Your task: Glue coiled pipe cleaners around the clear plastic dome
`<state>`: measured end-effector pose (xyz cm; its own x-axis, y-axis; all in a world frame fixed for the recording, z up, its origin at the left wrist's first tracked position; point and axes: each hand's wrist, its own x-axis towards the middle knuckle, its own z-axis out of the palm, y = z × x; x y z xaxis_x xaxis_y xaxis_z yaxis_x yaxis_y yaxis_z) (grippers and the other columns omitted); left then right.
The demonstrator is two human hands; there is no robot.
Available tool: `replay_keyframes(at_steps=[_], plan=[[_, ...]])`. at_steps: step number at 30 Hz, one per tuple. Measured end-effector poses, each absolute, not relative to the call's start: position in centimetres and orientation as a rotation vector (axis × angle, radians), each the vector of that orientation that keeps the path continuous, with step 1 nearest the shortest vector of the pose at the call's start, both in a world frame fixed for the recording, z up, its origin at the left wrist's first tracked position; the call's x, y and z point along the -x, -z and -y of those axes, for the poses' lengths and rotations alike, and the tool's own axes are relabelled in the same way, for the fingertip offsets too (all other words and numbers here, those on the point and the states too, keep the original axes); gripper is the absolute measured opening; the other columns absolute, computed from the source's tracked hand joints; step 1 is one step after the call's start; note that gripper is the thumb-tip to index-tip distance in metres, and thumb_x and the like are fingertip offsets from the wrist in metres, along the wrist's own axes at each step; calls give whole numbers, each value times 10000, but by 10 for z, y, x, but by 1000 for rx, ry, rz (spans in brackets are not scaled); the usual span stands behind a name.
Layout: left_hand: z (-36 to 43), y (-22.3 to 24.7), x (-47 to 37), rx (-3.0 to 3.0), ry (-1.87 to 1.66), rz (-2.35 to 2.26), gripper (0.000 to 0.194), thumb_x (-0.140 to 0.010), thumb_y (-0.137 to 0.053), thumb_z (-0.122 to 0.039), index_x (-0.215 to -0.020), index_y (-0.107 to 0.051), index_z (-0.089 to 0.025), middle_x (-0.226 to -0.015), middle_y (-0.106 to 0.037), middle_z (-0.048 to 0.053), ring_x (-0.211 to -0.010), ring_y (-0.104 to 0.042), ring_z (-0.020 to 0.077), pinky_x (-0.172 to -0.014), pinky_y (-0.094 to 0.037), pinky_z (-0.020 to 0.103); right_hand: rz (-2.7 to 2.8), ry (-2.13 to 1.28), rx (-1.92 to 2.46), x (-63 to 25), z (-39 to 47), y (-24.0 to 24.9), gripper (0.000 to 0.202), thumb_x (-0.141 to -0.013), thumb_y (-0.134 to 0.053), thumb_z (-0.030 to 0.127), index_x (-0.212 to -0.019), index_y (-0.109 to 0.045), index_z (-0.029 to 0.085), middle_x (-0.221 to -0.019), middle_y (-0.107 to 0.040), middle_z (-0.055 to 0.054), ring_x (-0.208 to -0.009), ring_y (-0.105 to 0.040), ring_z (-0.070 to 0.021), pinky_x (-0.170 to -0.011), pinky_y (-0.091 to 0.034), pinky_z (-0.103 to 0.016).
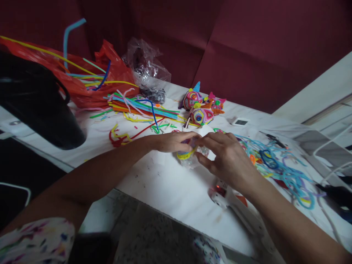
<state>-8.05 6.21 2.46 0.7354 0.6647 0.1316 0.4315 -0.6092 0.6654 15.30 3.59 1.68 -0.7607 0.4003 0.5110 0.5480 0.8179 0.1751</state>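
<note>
Between my hands, low over the white table, is a small rounded clear plastic piece (188, 162) with a yellow fuzzy pipe cleaner (184, 155) around it. My left hand (176, 142) grips it from the left, its thumb along the near side. From the right, the curled fingers of my right hand (227, 156) close on its upper edge, partly covering it. Some purple shows under the fingers. Just below my right hand lies a white glue gun (220, 200) with a red light lit, partly hidden by my forearm.
Several colourful decorated figures (202, 114) stand behind my hands. Pipe cleaners (148, 108) lie left, near a red plastic bag (110, 69) and a clear bag (150, 69). A black container (38, 99) stands far left. Blue pipe cleaners (288, 179) tangle at right, near a small display device (241, 121).
</note>
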Motion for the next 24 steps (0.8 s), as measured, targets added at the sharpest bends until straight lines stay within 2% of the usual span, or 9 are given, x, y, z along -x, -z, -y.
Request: replay_keyframes(at_steps=[3, 7, 10, 16, 22, 24], plan=[[-62, -24, 80, -2315, -518, -809, 394, -736, -432, -218, -1121, -431, -305, -1022, -556, -47, -906, -509, 130, -804, -388, 227, 2513, 459, 777, -151, -33, -14, 187, -1087, -734, 197, -1223, -862, 202, -1070, -896, -105, -957, -815, -317, -855, -487, -434], [-61, -25, 79, -2312, -523, -814, 369, -721, -448, -232, -1069, -450, -356, -1017, -572, -73, -910, -520, 137, -781, -405, 233, 2467, 465, 890, -145, -28, -9, 249, -1028, -733, 179, -1243, -849, 221, -1073, -896, -105, -982, -817, -325, -879, -476, -430], [-60, -26, 79, -2325, -485, -826, 387, -710, -492, -273, -1089, -444, -335, -997, -579, -57, -904, -527, 145, -774, -422, 238, 2414, 460, 1009, -139, -25, -6, 284, -1007, -722, 172, -1256, -843, 234, -1108, -901, -116, -986, -813, -327, -897, -474, -439], [-56, -27, 79, -2377, -519, -767, 620, -663, -588, -239, -1231, -337, -241, -1193, -501, -8, -1064, -483, 168, -911, -373, 261, 2380, 443, 1090, -133, -22, -1, 188, -999, -714, 211, -1158, -810, 237, -1045, -878, -109, -950, -797, -326, -853, -451, -425], [-55, -25, 76, -2388, -525, -796, 500, -702, -557, -203, -1175, -397, -225, -1049, -543, -21, -917, -510, 132, -804, -401, 213, 2342, 462, 1007, -132, -21, 3, 155, -1007, -690, 205, -1130, -779, 241, -1024, -870, -113, -921, -777, -326, -823, -455, -431], [-55, -25, 76, -2395, -528, -793, 511, -702, -539, -167, -1184, -385, -236, -1059, -540, -21, -926, -512, 129, -813, -399, 211, 2339, 449, 1012, -132, -20, 3, 151, -1002, -689, 200, -1121, -767, 250, -1012, -867, -107, -909, -774, -323, -815, -454, -428]])
